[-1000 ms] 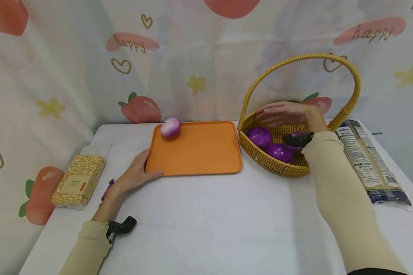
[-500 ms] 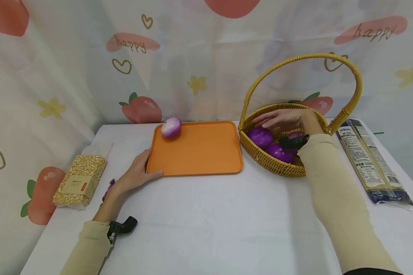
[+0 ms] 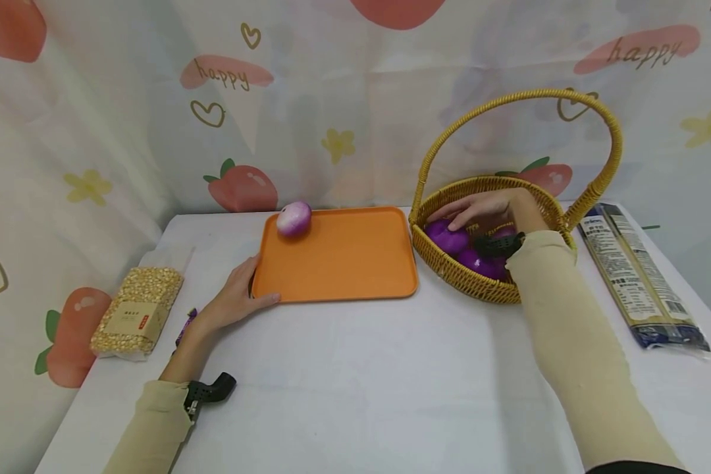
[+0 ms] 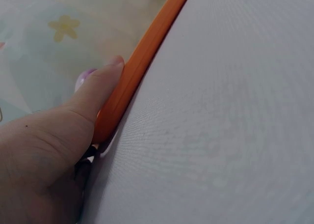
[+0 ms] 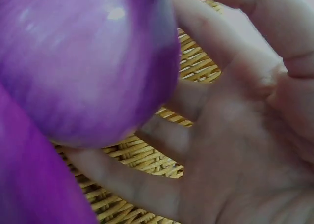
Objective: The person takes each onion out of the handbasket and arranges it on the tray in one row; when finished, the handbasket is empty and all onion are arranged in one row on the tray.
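My left hand [image 3: 235,296] holds the near left corner of an orange tray [image 3: 355,260], thumb along the front rim and fingers at the left side. In the left wrist view the thumb lies on the tray edge [image 4: 132,81]; the other fingers are mostly hidden. A pale purple onion [image 3: 294,220] sits in the tray's far left corner. Inside a wicker basket [image 3: 471,286], my right hand [image 3: 488,205] grips a purple onion [image 3: 441,237], thumb on its near side and fingers behind it. Beside it lie another onion [image 3: 476,262] and one partly hidden onion [image 3: 503,232].
The basket's tall arched handle [image 3: 524,97] rises over the right hand. A bag of yellow kernels [image 3: 139,306] lies at the left and a long flat packet [image 3: 636,276] at the right. Behind the white table [image 3: 361,382] hangs a printed curtain [image 3: 355,99].
My right hand has lowered into the basket and moved slightly left, its fingers closing round the left onion. The left hand has stayed on the tray corner.
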Motion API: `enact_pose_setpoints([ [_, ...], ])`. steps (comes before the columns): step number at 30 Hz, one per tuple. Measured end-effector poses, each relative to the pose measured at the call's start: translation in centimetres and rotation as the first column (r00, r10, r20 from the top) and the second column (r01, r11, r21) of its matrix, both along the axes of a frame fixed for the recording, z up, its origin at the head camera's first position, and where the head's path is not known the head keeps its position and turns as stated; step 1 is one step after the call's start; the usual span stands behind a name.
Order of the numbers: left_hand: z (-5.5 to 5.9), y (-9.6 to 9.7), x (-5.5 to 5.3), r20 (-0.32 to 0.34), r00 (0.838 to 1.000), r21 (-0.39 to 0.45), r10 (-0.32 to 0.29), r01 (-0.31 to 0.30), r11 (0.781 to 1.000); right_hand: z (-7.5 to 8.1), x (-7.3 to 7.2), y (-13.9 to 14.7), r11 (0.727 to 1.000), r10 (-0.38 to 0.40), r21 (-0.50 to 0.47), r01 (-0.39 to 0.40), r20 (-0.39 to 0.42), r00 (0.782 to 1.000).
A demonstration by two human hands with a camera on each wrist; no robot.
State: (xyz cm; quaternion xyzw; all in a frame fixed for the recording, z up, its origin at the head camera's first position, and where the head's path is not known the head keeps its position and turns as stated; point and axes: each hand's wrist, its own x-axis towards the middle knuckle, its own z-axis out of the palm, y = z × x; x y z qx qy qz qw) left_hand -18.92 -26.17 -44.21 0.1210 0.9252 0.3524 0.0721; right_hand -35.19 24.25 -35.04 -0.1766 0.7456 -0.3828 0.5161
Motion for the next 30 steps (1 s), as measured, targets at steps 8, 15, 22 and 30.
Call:
enact_pose_setpoints([
  [8,-0.15,-0.09,0.02,-0.022,1.0,0.014,-0.016,0.016,1.0,-0.27,-0.06,-0.56,0.999,0.045,-0.013,-0.045,0.033,0.998],
  [15,0.0,-0.05,-0.01,-0.02,1.0,-0.001,-0.005,0.005,1.0,-0.54,-0.06,-0.57,1.0,0.014,-0.017,-0.014,0.032,0.999],
  [22,-0.32,-0.08,0.01,-0.013,1.0,0.008,-0.005,0.006,1.0,-0.68,0.18,-0.52,1.0,0.002,-0.002,-0.002,-0.042,0.999],
  [30,-0.32,-0.08,-0.02,-0.014,1.0,0.003,-0.005,0.005,1.0,-0.72,0.52,-0.33,0.989,-0.108,-0.097,0.108,0.009,0.994],
])
